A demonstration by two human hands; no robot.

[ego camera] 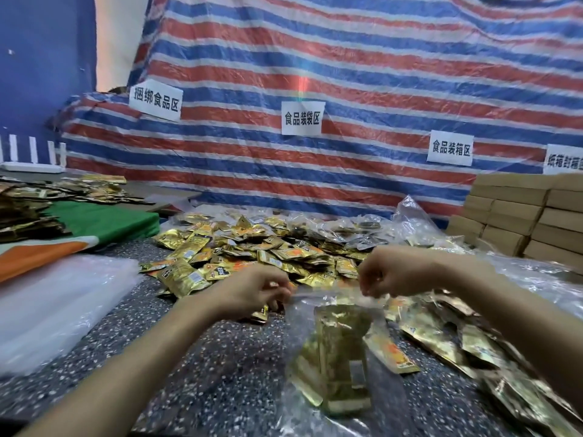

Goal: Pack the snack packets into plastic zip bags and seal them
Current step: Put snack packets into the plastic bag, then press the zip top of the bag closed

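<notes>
Zip bag, clear, over tabletop: top strip pinched by left hand and right hand, fingers clamped, tips partly hidden; snack packets inside, motion-blurred, print unreadable

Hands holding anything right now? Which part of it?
Both pinch the clear zip bag by its top edge: left hand at the left end, right hand at the right end. Gold snack packets are inside.

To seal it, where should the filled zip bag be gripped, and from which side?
Pinch the top strip of the zip bag at both ends, coming from the sides, as the left hand and right hand do: the packets sit low, leaving that strip flat and free.
</notes>
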